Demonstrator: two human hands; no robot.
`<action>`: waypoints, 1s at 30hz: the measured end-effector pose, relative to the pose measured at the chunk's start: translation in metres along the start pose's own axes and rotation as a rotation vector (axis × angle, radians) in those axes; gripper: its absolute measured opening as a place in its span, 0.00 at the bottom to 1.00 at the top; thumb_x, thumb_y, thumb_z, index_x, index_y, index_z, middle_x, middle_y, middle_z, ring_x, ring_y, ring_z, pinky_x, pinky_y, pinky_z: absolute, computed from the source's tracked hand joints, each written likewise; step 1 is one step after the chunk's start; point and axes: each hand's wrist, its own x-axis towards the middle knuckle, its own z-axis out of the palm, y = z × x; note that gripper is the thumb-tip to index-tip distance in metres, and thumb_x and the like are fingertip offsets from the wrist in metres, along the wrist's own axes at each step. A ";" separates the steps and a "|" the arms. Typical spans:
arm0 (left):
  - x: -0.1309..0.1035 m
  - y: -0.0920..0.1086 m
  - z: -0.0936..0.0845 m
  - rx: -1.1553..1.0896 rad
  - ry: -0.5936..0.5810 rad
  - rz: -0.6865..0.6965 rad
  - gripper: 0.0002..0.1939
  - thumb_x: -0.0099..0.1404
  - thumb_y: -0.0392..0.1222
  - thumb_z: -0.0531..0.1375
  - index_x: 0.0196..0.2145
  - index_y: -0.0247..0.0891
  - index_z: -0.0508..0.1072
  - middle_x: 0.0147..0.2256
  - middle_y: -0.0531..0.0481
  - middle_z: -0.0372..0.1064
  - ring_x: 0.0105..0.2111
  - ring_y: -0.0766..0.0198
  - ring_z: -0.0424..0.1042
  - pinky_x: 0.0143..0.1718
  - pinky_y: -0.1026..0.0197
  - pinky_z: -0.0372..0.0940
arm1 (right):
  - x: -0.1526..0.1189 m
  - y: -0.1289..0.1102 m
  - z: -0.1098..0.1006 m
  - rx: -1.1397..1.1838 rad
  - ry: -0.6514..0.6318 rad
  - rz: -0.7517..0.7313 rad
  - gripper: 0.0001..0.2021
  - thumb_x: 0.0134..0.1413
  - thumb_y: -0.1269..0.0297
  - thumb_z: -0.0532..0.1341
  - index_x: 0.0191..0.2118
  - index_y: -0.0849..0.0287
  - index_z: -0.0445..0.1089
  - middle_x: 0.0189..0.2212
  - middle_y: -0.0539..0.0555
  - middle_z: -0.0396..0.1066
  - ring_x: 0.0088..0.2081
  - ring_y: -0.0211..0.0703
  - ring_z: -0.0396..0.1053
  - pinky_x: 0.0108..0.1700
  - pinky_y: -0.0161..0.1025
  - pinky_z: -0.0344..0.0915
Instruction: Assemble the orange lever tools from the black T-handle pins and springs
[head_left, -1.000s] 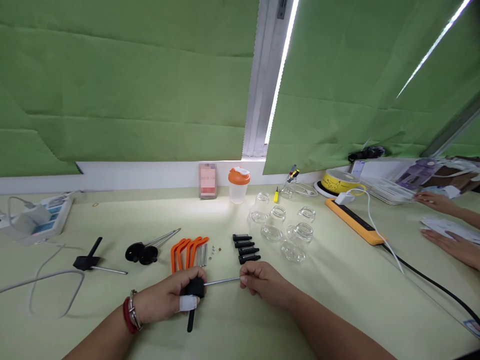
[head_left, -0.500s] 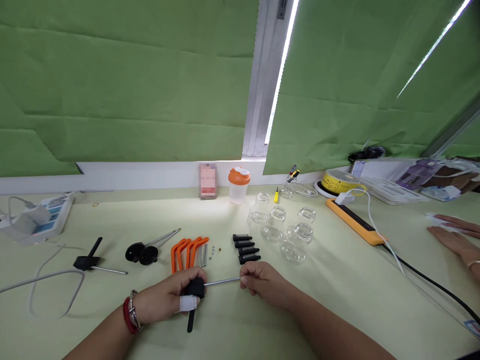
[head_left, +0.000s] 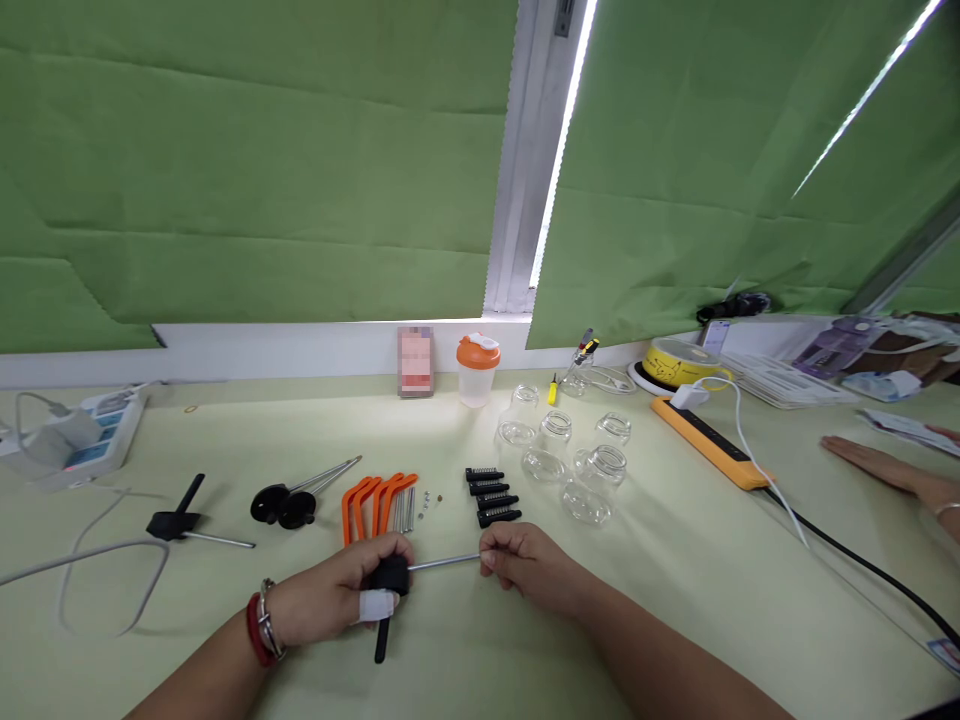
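So the black piece (head_left: pixel 391 575) with the thin metal rod (head_left: pixel 444 563) is held low over the front of the table (head_left: pixel 480 655), strung between both hands. Left hand (head_left: pixel 330 590) has it by the body, fingers curled around it and the thumb (white wrap on that one, btw) pressed on the near side, with a black arm poking out below. Right hand (head_left: pixel 536 570) is nearly closed, thumb and fingertips pinched on the far end of the rod. Can't tell if anything else is tucked in there, the curled fingers block it.

Just past the left hand are the orange handles (head_left: pixel 385 505), lying side by side, with a few silver screws (head_left: pixel 405 510) next to them. Four black spring pieces (head_left: pixel 493 502) are stacked in a column beyond the right hand. Further left are two black discs (head_left: pixel 298 510) with rods, then another black part (head_left: pixel 174 525). Clear glass jars (head_left: pixel 556 440) stand behind to the right, and an orange-lidded cup (head_left: pixel 478 380) is near the wall. Someone else's hand (head_left: pixel 877 465) rests flat on the table, far right.
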 end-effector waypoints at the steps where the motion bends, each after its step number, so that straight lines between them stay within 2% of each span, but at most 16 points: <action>1: 0.000 0.000 0.000 -0.003 -0.002 0.002 0.13 0.61 0.48 0.58 0.41 0.42 0.62 0.32 0.55 0.55 0.30 0.66 0.54 0.31 0.65 0.57 | 0.000 0.001 0.000 0.001 -0.001 -0.002 0.05 0.55 0.65 0.54 0.31 0.59 0.64 0.28 0.50 0.66 0.24 0.32 0.57 0.23 0.29 0.52; 8: 0.001 -0.001 0.000 -0.017 0.004 -0.002 0.13 0.61 0.46 0.58 0.42 0.42 0.62 0.32 0.56 0.55 0.30 0.67 0.54 0.31 0.66 0.57 | -0.002 -0.004 0.001 0.000 0.003 0.003 0.07 0.58 0.65 0.52 0.31 0.59 0.64 0.29 0.50 0.66 0.25 0.32 0.57 0.24 0.29 0.52; 13: 0.002 0.001 0.000 0.008 0.014 0.004 0.12 0.61 0.46 0.58 0.41 0.41 0.62 0.32 0.56 0.55 0.30 0.66 0.55 0.32 0.65 0.57 | -0.003 -0.004 0.002 0.005 0.007 -0.010 0.09 0.60 0.65 0.50 0.31 0.60 0.64 0.25 0.48 0.63 0.23 0.31 0.55 0.24 0.29 0.51; 22: -0.003 0.006 0.005 0.023 0.092 0.036 0.13 0.58 0.44 0.60 0.40 0.41 0.63 0.32 0.55 0.59 0.30 0.66 0.58 0.32 0.65 0.60 | 0.000 0.004 0.002 0.043 0.006 -0.043 0.09 0.61 0.63 0.49 0.33 0.59 0.62 0.31 0.51 0.68 0.25 0.31 0.58 0.25 0.30 0.53; 25: -0.012 0.014 -0.001 0.092 0.235 0.103 0.14 0.59 0.45 0.59 0.43 0.41 0.65 0.35 0.51 0.64 0.34 0.62 0.64 0.36 0.61 0.63 | 0.000 0.002 0.002 0.036 0.007 -0.030 0.09 0.61 0.63 0.49 0.32 0.59 0.62 0.31 0.51 0.67 0.25 0.31 0.58 0.25 0.30 0.52; 28: -0.024 0.018 -0.019 0.235 0.543 0.191 0.16 0.60 0.47 0.57 0.46 0.41 0.66 0.41 0.45 0.68 0.41 0.55 0.67 0.42 0.56 0.64 | -0.001 -0.001 0.002 0.021 0.008 -0.014 0.09 0.61 0.63 0.49 0.32 0.59 0.62 0.31 0.51 0.67 0.24 0.31 0.57 0.24 0.30 0.52; 30: -0.033 0.015 -0.036 0.324 0.806 0.148 0.18 0.60 0.48 0.57 0.47 0.41 0.66 0.43 0.45 0.68 0.43 0.54 0.68 0.44 0.56 0.64 | -0.001 -0.003 0.001 0.008 0.007 -0.006 0.09 0.61 0.63 0.49 0.32 0.59 0.62 0.31 0.51 0.67 0.24 0.31 0.57 0.24 0.30 0.52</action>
